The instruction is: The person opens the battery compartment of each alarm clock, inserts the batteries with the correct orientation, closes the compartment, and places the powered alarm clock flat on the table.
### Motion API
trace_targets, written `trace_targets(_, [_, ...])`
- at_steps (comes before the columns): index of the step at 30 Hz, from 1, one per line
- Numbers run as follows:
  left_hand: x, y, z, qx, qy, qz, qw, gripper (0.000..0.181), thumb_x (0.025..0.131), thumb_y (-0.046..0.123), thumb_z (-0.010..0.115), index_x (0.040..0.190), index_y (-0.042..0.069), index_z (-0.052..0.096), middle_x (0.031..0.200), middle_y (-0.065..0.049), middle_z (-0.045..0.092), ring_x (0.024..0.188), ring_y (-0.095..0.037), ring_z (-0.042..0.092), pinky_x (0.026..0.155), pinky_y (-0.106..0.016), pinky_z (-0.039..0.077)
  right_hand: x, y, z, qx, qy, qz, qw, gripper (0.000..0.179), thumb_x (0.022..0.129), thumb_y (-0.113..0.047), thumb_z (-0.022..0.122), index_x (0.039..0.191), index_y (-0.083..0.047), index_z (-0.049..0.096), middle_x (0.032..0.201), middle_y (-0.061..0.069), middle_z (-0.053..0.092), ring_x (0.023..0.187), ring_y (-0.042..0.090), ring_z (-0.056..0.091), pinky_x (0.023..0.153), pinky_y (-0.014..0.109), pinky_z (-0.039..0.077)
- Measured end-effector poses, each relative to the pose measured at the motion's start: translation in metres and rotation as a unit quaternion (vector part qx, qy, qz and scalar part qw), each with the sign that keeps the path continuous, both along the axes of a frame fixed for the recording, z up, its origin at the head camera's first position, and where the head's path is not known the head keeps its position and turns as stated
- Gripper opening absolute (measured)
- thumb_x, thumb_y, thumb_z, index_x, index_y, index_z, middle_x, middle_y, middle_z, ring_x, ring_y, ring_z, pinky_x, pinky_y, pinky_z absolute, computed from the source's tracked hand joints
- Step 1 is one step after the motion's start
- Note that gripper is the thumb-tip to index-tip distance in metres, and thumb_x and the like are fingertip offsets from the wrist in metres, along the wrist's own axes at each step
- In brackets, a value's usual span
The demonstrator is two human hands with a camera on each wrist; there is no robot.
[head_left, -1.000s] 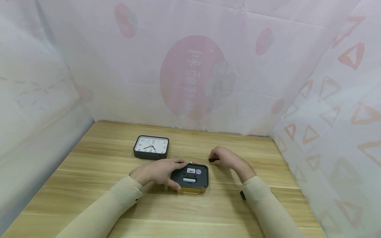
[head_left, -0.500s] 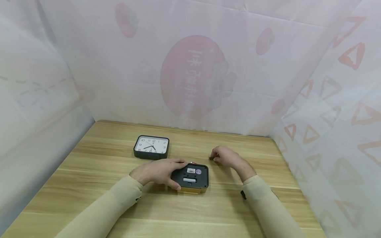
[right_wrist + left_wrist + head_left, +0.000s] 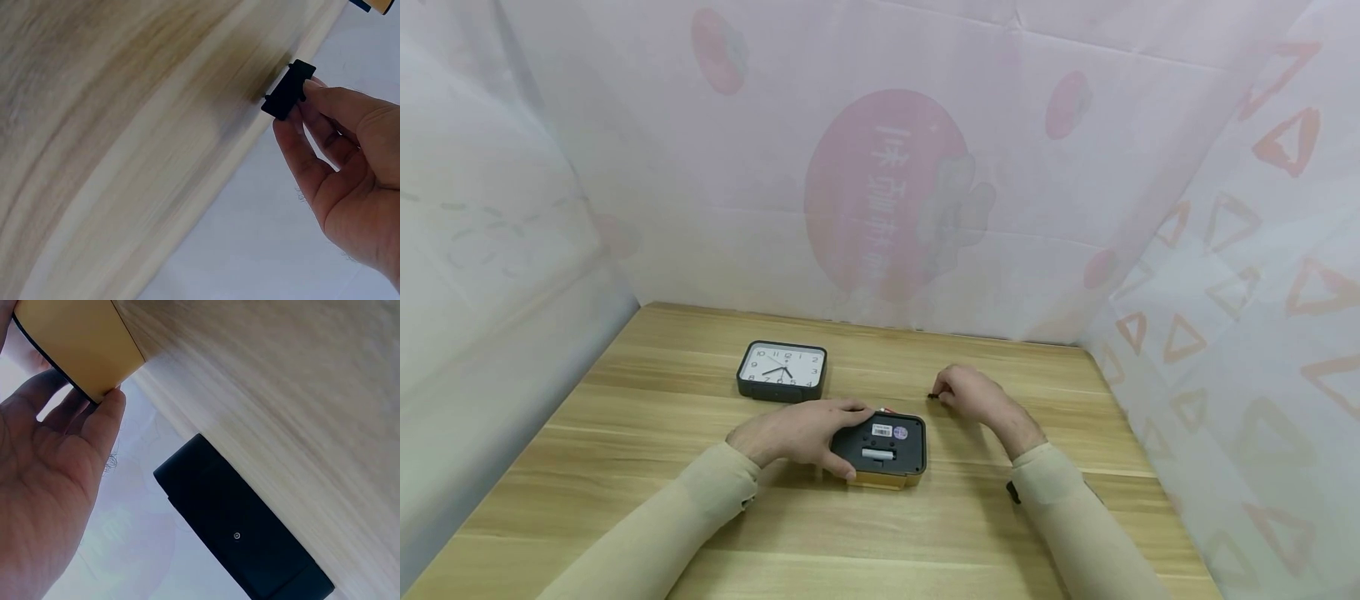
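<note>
In the head view my left hand [image 3: 801, 433] grips the left end of a gold-sided clock [image 3: 912, 454]. This clock lies face down, its black back up, with a light-coloured battery [image 3: 877, 454] in the slot. The left wrist view shows the fingers around the gold side [image 3: 87, 347]. To the right of that clock, my right hand [image 3: 973, 393] pinches a small black battery cover [image 3: 289, 90] between thumb and fingers, just above the table. Two small tabs stick out of one cover edge in the right wrist view.
A black clock [image 3: 782, 367] with a white dial lies face up behind my left hand. The wooden table [image 3: 850, 542] meets printed cloth walls [image 3: 745, 208] at the back and sides. A small black item [image 3: 1013, 492] shows beside my right cuff.
My right hand has risen slightly and turned the battery cover, which now shows as a thinner sliver in the head view. The left hand and both clocks have stayed put.
</note>
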State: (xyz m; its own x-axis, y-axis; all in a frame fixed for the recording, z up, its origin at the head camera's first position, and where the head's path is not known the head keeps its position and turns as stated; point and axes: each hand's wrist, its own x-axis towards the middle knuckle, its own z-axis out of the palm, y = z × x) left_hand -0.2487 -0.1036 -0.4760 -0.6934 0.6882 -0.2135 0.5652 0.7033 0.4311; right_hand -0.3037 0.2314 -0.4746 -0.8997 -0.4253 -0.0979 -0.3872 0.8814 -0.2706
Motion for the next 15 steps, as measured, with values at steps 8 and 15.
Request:
trace_targets(8, [-0.002, -0.001, -0.001, -0.031, 0.063, -0.038, 0.9968, 0.109, 0.096, 0.067, 0.093, 0.18, 0.013, 0.049, 0.183, -0.011, 0.054, 0.163, -0.034, 0.062, 0.137, -0.051, 0.052, 0.004, -0.001, 0.003, -0.01, 0.008, -0.006, 0.9999, 0.015, 0.111, 0.0, 0.074, 0.118, -0.005, 0.087, 0.119, 0.011, 0.085, 0.111, 0.025, 0.08, 0.104, 0.049, 0.069])
trace_targets(15, [-0.006, -0.012, 0.0, -0.059, 0.166, -0.106, 0.9786, 0.103, 0.103, 0.083, 0.07, 0.18, 0.017, 0.05, 0.182, -0.009, 0.056, 0.161, -0.031, 0.064, 0.132, -0.051, 0.057, 0.014, -0.007, 0.012, -0.021, 0.029, 0.007, 0.9993, 0.011, 0.112, -0.004, 0.078, 0.118, -0.006, 0.087, 0.118, 0.009, 0.085, 0.11, 0.024, 0.081, 0.104, 0.048, 0.07])
